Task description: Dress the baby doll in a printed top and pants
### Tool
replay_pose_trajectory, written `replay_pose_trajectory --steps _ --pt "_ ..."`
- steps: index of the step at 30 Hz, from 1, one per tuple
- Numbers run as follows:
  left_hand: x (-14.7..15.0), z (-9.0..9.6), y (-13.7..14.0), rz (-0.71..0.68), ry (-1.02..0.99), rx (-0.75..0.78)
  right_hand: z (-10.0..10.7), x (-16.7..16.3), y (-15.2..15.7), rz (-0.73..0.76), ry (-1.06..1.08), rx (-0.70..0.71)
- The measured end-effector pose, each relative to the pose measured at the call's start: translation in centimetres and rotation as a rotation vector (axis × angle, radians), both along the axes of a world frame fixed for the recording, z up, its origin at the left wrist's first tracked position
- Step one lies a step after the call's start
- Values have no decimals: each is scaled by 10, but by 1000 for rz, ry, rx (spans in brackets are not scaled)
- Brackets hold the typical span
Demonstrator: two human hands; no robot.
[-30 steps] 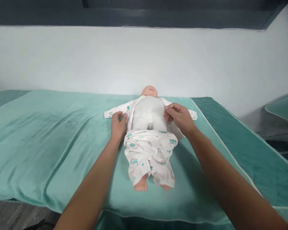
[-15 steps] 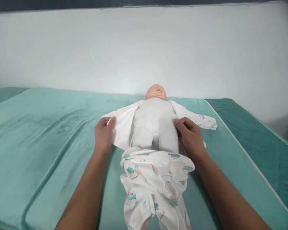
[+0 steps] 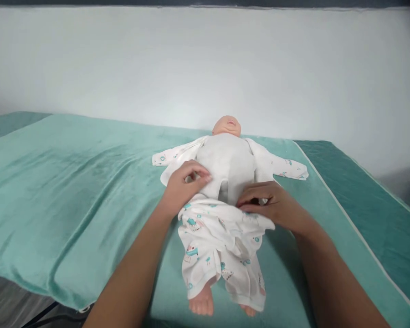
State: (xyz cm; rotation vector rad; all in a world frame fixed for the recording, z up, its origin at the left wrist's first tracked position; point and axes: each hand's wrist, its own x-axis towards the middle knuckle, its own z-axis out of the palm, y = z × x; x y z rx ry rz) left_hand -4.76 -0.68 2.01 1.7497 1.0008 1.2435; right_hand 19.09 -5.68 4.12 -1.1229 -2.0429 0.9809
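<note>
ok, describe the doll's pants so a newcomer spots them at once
Find the light green blanket in front of the white wall; a doll lies on it, head toward the wall. The pants cover its lower half, nearer the camera. They're white with teal prints, like the open shirt, but have bare feet poking out below.

One doll (image 3: pixel 225 157), one top (image 3: pixel 263 159), two sleeves (image 3: pixel 166 157) (image 3: pixel 289 168), one pair of trousers (image 3: pixel 222 234) and two bare feet (image 3: pixel 201 302) (image 3: pixel 248 310) are in view.

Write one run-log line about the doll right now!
doll: on its back | jacket: open | left hand: curled by doll, contact unclear | right hand: at top of trousers
</note>
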Motion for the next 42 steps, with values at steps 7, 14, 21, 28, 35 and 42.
replay_pose_trajectory --steps 7,14,21,28,35,42 --pt "-14 21 -7 -499 406 78 14 -14 -9 214 -279 126" --pt "-19 26 -9 -679 496 69 12 -33 -21 310 -233 87" --pt "-25 27 -4 -784 491 40 2 -42 -26 216 -267 101" --pt "-20 20 -10 -528 165 -54 6 -40 -21 -60 195 -209" --pt "-7 3 -16 -134 -185 -210 -4 -22 -1 -206 653 -386" --pt "-13 12 -17 -330 -122 -429 -9 -18 1 -200 665 -320"
